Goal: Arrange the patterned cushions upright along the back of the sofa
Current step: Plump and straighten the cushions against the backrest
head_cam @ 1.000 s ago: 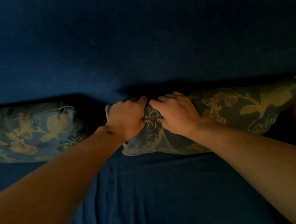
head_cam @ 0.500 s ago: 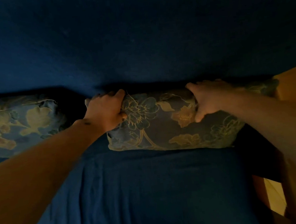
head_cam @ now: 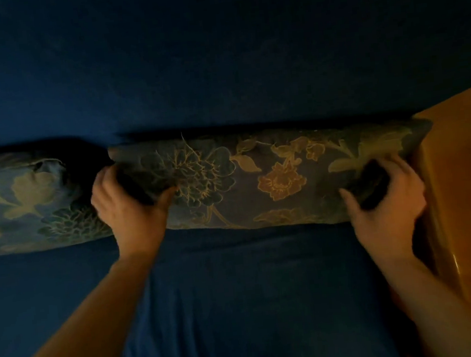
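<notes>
A floral patterned cushion (head_cam: 271, 175) stands on its long edge against the dark blue sofa back (head_cam: 217, 65). My left hand (head_cam: 130, 208) clasps its left end, fingers round the edge and thumb on the front face. My right hand (head_cam: 386, 204), blurred by motion, cups its right end, with the thumb on the front. A second patterned cushion (head_cam: 29, 201) leans against the back at the far left, and neither hand touches it. A narrow dark gap separates the two cushions.
The blue sofa seat (head_cam: 239, 293) spreads out below the cushions. An orange-brown wooden armrest (head_cam: 465, 185) rises at the right, right beside the held cushion's end and my right hand.
Both hands slid down from the cushion's top edge and apart to its two ends. The cushion now reaches right up to the armrest.
</notes>
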